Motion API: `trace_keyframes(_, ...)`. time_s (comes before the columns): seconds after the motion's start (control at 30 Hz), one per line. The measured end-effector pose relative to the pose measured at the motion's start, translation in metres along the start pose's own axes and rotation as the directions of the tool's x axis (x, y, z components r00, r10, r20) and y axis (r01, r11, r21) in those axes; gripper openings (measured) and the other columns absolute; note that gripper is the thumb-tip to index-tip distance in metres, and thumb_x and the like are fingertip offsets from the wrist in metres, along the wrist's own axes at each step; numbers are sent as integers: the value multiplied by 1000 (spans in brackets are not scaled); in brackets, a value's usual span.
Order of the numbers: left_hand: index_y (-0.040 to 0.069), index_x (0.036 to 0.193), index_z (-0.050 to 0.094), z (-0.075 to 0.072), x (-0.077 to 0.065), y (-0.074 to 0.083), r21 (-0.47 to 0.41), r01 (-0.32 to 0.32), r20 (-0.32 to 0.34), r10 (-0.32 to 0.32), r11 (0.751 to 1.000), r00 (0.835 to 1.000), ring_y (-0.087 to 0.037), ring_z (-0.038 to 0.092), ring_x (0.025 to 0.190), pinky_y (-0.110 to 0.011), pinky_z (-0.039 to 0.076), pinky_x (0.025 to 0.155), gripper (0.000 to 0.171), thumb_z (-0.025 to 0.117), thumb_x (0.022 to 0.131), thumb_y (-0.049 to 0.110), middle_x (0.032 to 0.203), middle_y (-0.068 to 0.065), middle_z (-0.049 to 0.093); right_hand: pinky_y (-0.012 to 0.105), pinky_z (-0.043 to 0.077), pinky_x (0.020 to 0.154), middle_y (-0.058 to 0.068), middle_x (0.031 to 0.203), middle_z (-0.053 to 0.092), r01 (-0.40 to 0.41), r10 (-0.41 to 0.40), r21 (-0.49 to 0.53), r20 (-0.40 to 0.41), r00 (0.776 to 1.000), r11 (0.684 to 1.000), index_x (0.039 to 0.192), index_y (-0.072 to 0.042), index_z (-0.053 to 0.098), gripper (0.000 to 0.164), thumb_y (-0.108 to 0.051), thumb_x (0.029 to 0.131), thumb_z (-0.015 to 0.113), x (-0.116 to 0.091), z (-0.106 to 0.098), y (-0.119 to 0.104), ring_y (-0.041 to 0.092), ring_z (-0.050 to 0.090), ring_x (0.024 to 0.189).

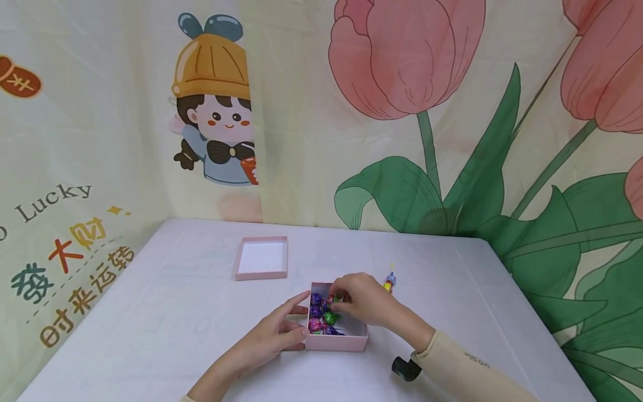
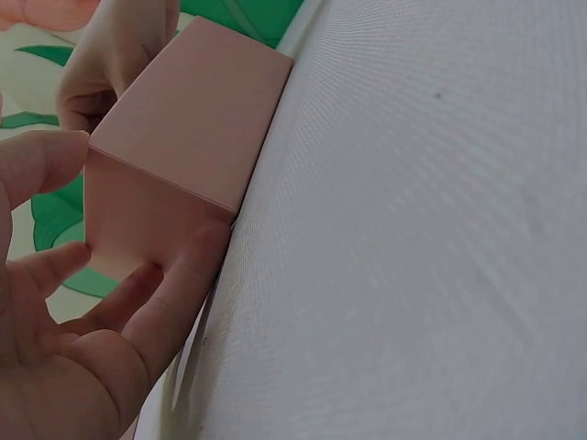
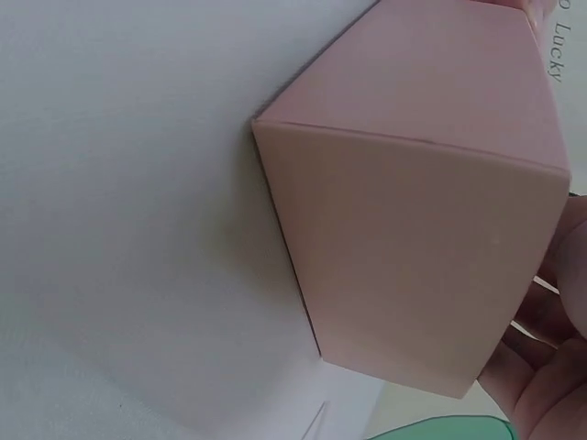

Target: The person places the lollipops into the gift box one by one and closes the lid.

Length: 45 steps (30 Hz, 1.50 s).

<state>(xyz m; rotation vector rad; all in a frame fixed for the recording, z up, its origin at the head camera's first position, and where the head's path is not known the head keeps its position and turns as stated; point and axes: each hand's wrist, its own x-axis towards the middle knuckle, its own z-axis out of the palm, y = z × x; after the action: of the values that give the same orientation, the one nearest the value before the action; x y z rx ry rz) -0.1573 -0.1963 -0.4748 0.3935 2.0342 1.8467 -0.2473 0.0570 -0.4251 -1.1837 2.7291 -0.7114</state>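
A pink open box (image 1: 336, 343) stands on the table, with several round, brightly wrapped candies (image 1: 315, 310) inside, purple, green and pink. My left hand (image 1: 273, 332) steadies its left side; in the left wrist view, the extended fingers (image 2: 174, 307) touch the wall and the thumb lies at the top edge. Over the far part of the box, my right hand (image 1: 364, 301) reaches in with curled fingertips, pinching a red-and-green wrapped candy (image 1: 332, 300) partly hidden by them. In the right wrist view, the box wall (image 3: 413, 257) hides the fingertips.
A pink box lid (image 1: 261, 258) lies with its white inside up at the back left. Behind my right hand is a small blue-and-yellow wrapped item (image 1: 389, 281). A black device (image 1: 406, 369) sits by the right sleeve. A printed cloth (image 1: 296, 111) hangs behind the table.
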Motion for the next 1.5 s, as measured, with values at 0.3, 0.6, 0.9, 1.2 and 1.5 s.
trace_keyframes(0.3, 22, 171, 23, 1, -1, 3, -8, 2, -1, -2, 1000, 1000, -28, 63, 118, -46, 63, 98, 78, 66, 106, 18, 161, -28, 34, 15, 55, 72, -10, 89, 71, 10, -9, -48, 23, 1000, 999, 109, -12, 79, 19, -22, 94, 85, 1, 7, 0, 3, 61, 78)
trace_keyframes(0.6, 22, 171, 22, 0, -1, 2, -13, -6, 5, 6, 1000, 1000, -29, 63, 118, -46, 62, 99, 78, 66, 106, 17, 161, -28, 33, 15, 54, 67, -9, 85, 69, 14, -12, -53, 39, 999, 999, 111, -12, 79, 21, -21, 93, 85, 3, 7, -1, 9, 62, 76)
trace_keyframes(0.9, 21, 171, 22, 0, -1, 1, -13, -4, 9, 4, 1000, 1000, -29, 64, 119, -46, 62, 99, 79, 67, 106, 19, 161, -28, 33, 14, 54, 68, -7, 88, 72, 14, -9, -77, 75, 997, 997, 112, -12, 79, 21, -21, 94, 84, 3, 6, 0, 11, 63, 77)
trace_keyframes(1.2, 21, 171, 22, 1, -1, 2, -11, 0, 2, 0, 1000, 1000, -28, 64, 118, -45, 63, 98, 79, 67, 106, 19, 161, -29, 34, 14, 57, 76, -3, 99, 76, 37, -32, -68, 74, 997, 997, 116, -11, 79, 26, -20, 92, 86, 1, 5, 1, 12, 68, 86)
trace_keyframes(1.5, 22, 171, 22, 0, 0, 1, -12, 5, -4, -5, 1000, 1000, -28, 63, 117, -45, 63, 98, 79, 67, 106, 18, 160, -28, 34, 21, 60, 78, 3, 106, 77, 89, -88, -39, 17, 996, 995, 119, -9, 78, 28, -17, 93, 85, -4, -14, 5, 19, 70, 91)
